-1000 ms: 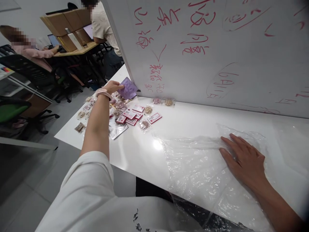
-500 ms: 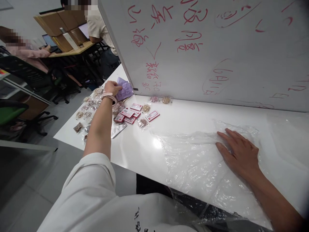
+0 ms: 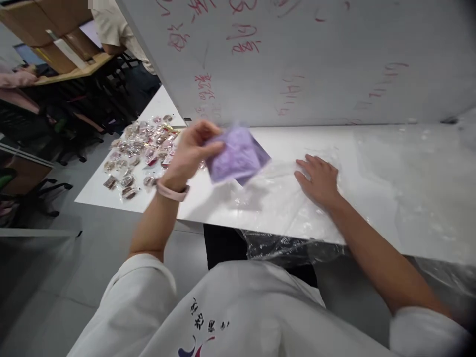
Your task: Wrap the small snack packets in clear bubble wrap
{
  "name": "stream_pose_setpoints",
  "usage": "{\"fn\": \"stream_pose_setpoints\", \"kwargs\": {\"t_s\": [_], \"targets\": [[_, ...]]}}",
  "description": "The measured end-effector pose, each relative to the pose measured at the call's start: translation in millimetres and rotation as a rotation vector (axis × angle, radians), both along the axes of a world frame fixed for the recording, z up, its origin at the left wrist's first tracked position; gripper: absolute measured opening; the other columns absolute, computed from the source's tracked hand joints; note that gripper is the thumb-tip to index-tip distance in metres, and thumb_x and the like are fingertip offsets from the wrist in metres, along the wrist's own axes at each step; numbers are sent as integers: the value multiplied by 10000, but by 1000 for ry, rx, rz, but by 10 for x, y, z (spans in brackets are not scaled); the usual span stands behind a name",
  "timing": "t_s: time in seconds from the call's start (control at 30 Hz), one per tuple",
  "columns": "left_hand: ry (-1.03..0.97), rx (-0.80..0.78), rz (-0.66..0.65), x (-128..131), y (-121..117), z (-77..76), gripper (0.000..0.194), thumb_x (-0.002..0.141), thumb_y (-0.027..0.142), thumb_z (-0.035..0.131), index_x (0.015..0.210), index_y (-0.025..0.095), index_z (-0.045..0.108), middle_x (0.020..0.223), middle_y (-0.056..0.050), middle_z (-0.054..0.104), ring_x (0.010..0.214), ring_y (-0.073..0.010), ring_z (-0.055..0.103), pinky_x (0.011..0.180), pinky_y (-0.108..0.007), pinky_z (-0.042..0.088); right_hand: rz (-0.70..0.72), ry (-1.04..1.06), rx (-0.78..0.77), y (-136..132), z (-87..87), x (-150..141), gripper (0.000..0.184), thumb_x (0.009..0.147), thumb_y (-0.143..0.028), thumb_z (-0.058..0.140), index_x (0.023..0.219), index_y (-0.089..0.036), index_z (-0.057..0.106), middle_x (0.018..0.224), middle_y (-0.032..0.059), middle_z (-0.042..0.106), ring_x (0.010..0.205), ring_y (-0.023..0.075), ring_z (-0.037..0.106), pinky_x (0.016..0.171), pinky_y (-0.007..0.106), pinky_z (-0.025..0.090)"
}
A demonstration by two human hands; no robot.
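Note:
My left hand (image 3: 197, 148), with a pink band at the wrist, pinches the left corner of a purple flat packet (image 3: 238, 153). The packet is held above the table, blurred by motion, and its print cannot be read. My right hand (image 3: 320, 181) rests with fingers apart on a clear plastic sheet (image 3: 282, 198) spread over the table and hanging past its front edge. Left of my left hand lies a pile of small clear-wrapped pieces (image 3: 139, 144), brown, tan and pinkish. My left hand and the packet hide part of the tabletop behind them.
A whiteboard (image 3: 260, 79) with red writing stands along the back of the white table (image 3: 92, 191). More clear plastic (image 3: 435, 193) covers the right end. Two people sit at a wooden desk (image 3: 74, 74) with cardboard boxes (image 3: 40, 25) at the far left.
My left hand has lifted the purple packet from beside the pile and carried it right, towards the plastic sheet. My right hand still rests on the sheet. The camera view has shifted right.

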State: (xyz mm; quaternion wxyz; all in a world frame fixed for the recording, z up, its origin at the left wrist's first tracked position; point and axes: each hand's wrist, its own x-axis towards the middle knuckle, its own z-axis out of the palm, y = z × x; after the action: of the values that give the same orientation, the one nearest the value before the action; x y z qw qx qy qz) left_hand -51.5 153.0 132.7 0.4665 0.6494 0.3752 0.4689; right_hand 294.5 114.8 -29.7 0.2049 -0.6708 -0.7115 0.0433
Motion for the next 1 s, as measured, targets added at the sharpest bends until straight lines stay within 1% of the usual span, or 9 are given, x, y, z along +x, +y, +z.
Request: {"fn": "stream_pose_setpoints", "kwargs": {"t_s": [0.13,0.23,0.4,0.5,0.6,0.7,0.8,0.9,1.0], "targets": [[109,-314,-416,950,-288,-619,304,759,205,795,965,196,571,692,38,632,627,-138,622,577,-253,454,-4,53,4,37,-32,35,467,969,-410,372,1355,-265,592,1527,73,498,1442,300,385,1167,566,272],[470,-63,-318,1259,-300,-975,214,779,135,755,927,175,604,711,14,648,658,-144,614,625,-274,463,-1,113,1,97,-47,59,491,943,-348,404,1395,-237,559,1506,85,520,1423,292,418,1180,552,282],[602,359,30,1009,-617,-982,268,816,173,739,1067,188,645,1124,-90,697,1079,-262,595,931,-460,484,21,349,40,-41,223,143,541,953,-461,469,1459,-271,494,1527,81,490,1435,302,407,1185,564,313],[516,437,183,623,-1175,-1007,314,882,50,506,1155,182,590,1170,-105,659,1137,-236,571,990,-464,472,99,479,130,-581,569,197,536,982,-540,455,1483,-352,461,1543,44,470,1444,289,400,1156,523,388],[470,431,329,307,-1845,-1288,283,838,33,486,1005,214,627,1017,-63,674,1027,-227,609,900,-425,508,317,495,92,-1300,759,197,460,968,-485,540,1406,-343,553,1428,43,583,1335,276,530,1098,475,470],[343,-54,327,240,-2295,-1610,174,891,205,582,1051,200,650,1035,-71,689,958,-202,648,830,-349,528,313,454,83,-1700,693,152,299,977,-431,546,1222,-313,670,1253,43,685,1191,263,619,1004,456,524],[58,-559,215,411,-2331,-1706,389,867,462,678,1139,183,670,1198,-117,704,1129,-252,645,916,-358,518,41,354,108,-1568,554,57,299,980,-444,524,1134,-256,699,1081,73,719,986,259,654,852,436,539],[-57,-713,101,654,-2121,-1595,489,815,588,707,1021,145,734,1126,-138,748,1074,-264,675,918,-351,511,-80,232,69,-1172,507,-118,391,947,-521,551,1148,-217,693,1062,109,689,988,283,616,785,418,502],[-36,-819,-21,816,-1979,-1456,552,791,662,690,818,114,753,835,-137,768,721,-208,690,742,-331,527,-20,125,20,-888,529,-302,411,901,-576,595,1032,-201,696,1057,129,663,1042,311,573,814,421,456]]}}
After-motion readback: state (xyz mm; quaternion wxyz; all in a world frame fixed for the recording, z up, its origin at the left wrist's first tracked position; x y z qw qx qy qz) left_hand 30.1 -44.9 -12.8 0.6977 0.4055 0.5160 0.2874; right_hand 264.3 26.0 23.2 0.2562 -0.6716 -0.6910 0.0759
